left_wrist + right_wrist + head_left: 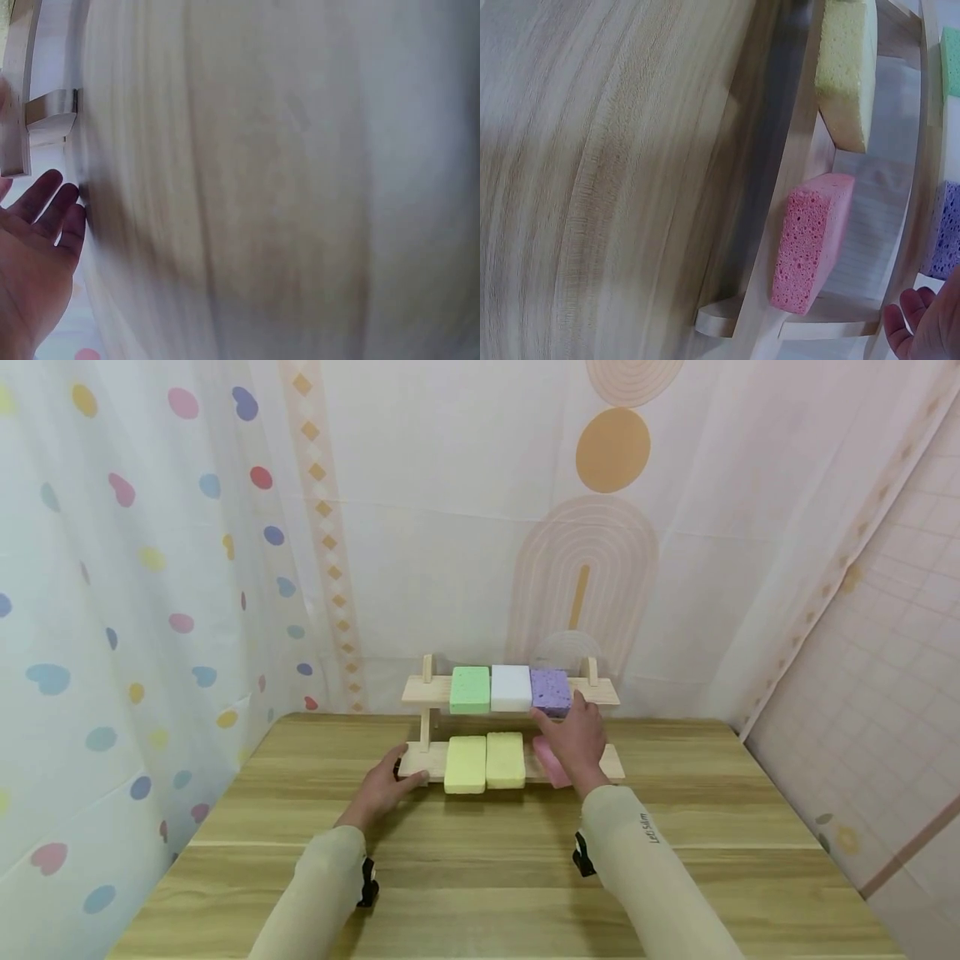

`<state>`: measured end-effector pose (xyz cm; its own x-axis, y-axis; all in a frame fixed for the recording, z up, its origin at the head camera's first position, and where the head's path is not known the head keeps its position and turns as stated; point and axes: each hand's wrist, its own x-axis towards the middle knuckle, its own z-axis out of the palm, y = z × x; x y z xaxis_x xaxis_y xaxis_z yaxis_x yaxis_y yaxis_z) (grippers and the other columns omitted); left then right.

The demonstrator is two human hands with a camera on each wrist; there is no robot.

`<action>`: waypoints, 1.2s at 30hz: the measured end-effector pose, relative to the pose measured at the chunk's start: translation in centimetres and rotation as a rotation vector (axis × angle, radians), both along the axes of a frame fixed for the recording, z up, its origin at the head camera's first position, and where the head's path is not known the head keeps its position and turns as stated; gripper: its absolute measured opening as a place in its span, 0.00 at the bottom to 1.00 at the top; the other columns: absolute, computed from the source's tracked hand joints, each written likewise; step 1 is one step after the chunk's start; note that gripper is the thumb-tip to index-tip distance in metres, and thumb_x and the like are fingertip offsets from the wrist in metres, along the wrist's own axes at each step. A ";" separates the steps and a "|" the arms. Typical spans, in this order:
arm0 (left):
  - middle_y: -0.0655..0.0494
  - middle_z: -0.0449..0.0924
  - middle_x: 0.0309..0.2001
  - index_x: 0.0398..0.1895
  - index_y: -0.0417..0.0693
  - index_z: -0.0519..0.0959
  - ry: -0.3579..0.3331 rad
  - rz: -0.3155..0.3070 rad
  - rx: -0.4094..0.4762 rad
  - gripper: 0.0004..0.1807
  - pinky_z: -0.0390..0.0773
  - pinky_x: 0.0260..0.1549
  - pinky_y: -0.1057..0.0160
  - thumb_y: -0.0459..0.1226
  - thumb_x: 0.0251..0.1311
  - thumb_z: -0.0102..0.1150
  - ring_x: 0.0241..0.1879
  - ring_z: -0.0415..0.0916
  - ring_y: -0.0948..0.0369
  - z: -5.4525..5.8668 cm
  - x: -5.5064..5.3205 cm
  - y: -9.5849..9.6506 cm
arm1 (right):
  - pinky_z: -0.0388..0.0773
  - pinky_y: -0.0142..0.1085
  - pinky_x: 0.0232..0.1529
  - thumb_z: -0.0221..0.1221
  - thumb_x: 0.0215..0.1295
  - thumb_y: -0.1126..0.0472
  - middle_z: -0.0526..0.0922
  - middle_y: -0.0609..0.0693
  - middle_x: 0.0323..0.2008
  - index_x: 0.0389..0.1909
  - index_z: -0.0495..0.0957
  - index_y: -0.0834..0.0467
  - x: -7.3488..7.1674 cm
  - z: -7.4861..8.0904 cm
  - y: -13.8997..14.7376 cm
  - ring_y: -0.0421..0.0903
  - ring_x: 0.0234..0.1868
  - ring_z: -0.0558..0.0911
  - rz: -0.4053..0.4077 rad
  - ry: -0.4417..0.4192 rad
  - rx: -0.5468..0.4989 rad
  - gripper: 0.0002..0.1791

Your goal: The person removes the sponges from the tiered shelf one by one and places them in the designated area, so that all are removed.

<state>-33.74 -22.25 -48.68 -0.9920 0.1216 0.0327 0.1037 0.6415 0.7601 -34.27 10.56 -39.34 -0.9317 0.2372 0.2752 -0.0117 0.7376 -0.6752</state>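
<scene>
A two-tier wooden rack (438, 689) stands at the table's back. On its upper shelf are a green sponge (470, 690), a white sponge (511, 687) and a purple sponge (551, 691), side by side. My right hand (577, 739) holds the purple one, thumb at its left front corner and index finger at its right side. Below lie two yellow sponges (486, 763) and a tilted pink sponge (808, 247), partly hidden by my right hand in the head view. My left hand (381, 787) touches the lower shelf's left end, its other fingers (52, 214) extended loosely.
The wood-grain table (480, 877) reaches toward me in front of the rack. Patterned curtains (450, 527) hang behind and at the left. A pale grid-patterned cloth (885, 693) covers the right side.
</scene>
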 end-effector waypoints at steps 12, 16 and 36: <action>0.32 0.51 0.74 0.79 0.46 0.47 -0.037 0.008 0.022 0.48 0.54 0.67 0.37 0.59 0.67 0.55 0.72 0.51 0.36 -0.2 0.4 0.1 | 0.69 0.57 0.53 0.64 0.58 0.33 0.71 0.62 0.58 0.71 0.63 0.62 -0.4 -0.1 -0.1 0.59 0.57 0.72 -0.034 -0.008 -0.039 0.49; 0.31 0.52 0.74 0.79 0.46 0.47 -0.036 0.007 0.024 0.48 0.55 0.66 0.37 0.59 0.68 0.55 0.72 0.51 0.36 -0.2 0.5 0.1 | 0.70 0.56 0.53 0.64 0.59 0.34 0.72 0.63 0.57 0.69 0.64 0.64 -0.6 -0.1 -0.1 0.59 0.56 0.73 -0.041 -0.015 -0.037 0.48; 0.29 0.55 0.72 0.79 0.45 0.46 -0.049 0.008 0.076 0.48 0.56 0.67 0.39 0.57 0.67 0.57 0.71 0.55 0.37 -0.1 0.3 0.0 | 0.73 0.51 0.48 0.63 0.61 0.37 0.75 0.60 0.50 0.65 0.68 0.65 -0.8 -0.2 0.3 0.56 0.48 0.76 -0.052 -0.016 -0.049 0.43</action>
